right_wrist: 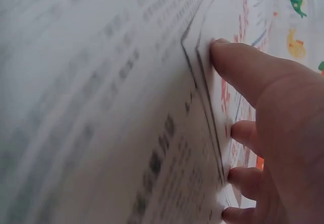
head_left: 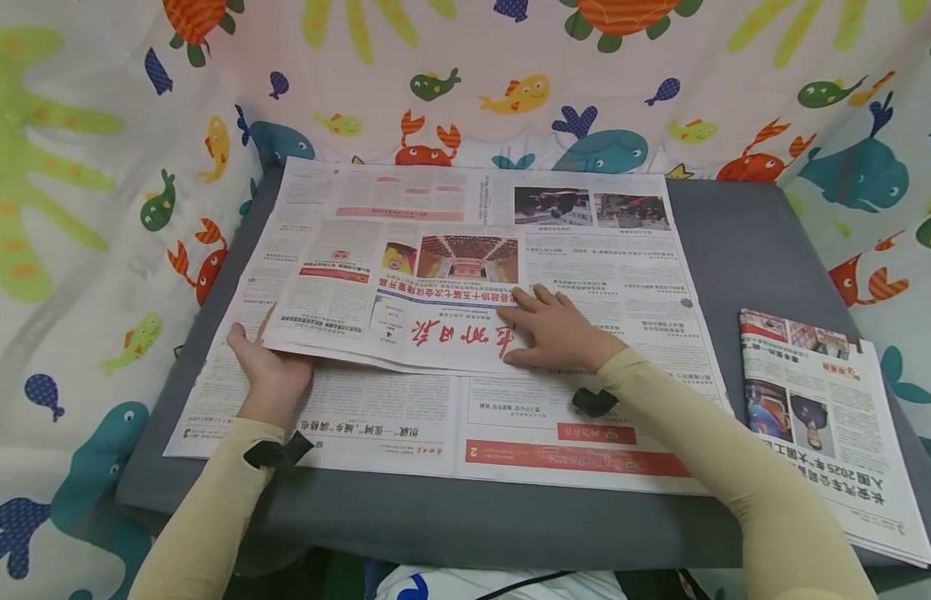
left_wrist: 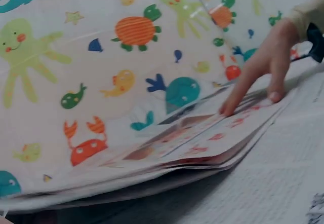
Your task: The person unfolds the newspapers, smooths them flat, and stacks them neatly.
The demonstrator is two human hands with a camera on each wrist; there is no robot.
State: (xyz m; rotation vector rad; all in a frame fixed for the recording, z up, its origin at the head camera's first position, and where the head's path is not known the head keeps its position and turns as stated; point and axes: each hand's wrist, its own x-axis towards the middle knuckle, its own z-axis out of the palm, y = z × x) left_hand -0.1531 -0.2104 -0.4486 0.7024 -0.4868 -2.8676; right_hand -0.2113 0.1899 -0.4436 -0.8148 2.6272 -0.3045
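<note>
A folded newspaper (head_left: 450,312) with red headline characters lies over a larger spread-out newspaper (head_left: 390,417). My left hand (head_left: 273,371) is at its near left corner, palm up, the fingers partly hidden beneath the sheets and the thumb apart from the paper. That side is raised, and the left wrist view shows a dark gap under the layered edges. Spread fingers of my right hand (head_left: 555,329) press on the folded newspaper at its near right part. In the right wrist view, the right thumb (right_wrist: 238,64) rests by the folded edge.
Both newspapers lie on a grey table (head_left: 735,250). Another folded newspaper stack (head_left: 825,417) sits at the right edge, overhanging the near side. A white curtain (head_left: 465,125) printed with sea animals hangs behind and around the table.
</note>
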